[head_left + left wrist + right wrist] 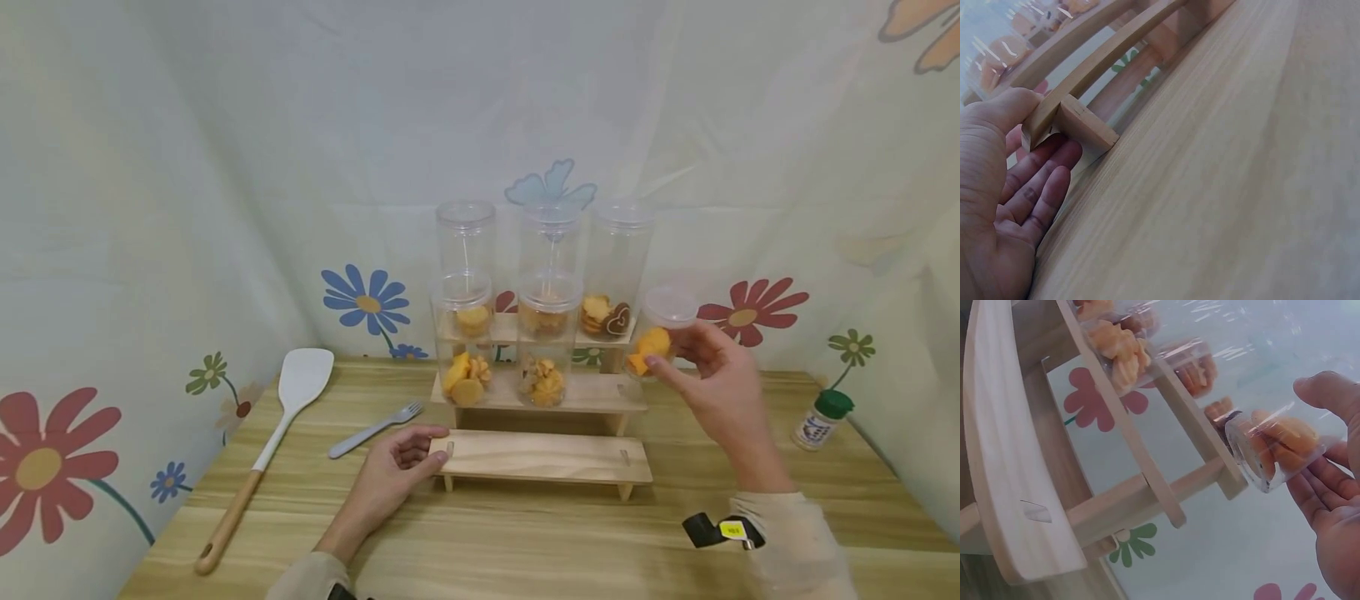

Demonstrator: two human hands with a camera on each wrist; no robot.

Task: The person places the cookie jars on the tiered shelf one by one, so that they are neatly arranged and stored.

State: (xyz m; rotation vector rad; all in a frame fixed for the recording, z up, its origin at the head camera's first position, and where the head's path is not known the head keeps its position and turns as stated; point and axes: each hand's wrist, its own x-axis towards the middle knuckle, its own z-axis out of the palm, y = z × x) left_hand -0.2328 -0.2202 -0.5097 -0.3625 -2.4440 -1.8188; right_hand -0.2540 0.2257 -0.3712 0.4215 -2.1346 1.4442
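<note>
My right hand grips a clear lidded jar of orange-yellow cookies, tilted and raised just right of the wooden tiered stand. In the right wrist view, the jar has its base toward the stand's middle step and stays apart from it. My left hand pinches the left end of the stand's lowest step, thumb on the board and index finger behind it; the other fingers curl loosely below. Two cookie jars, one on the left and one in the centre, stand upright on the middle step.
On the top step stand three taller clear jars, left, centre and right, with cookies at the bottom. A white spatula with wooden handle and a grey fork lie left. A green-capped shaker stands right. Flowered cloth hangs behind.
</note>
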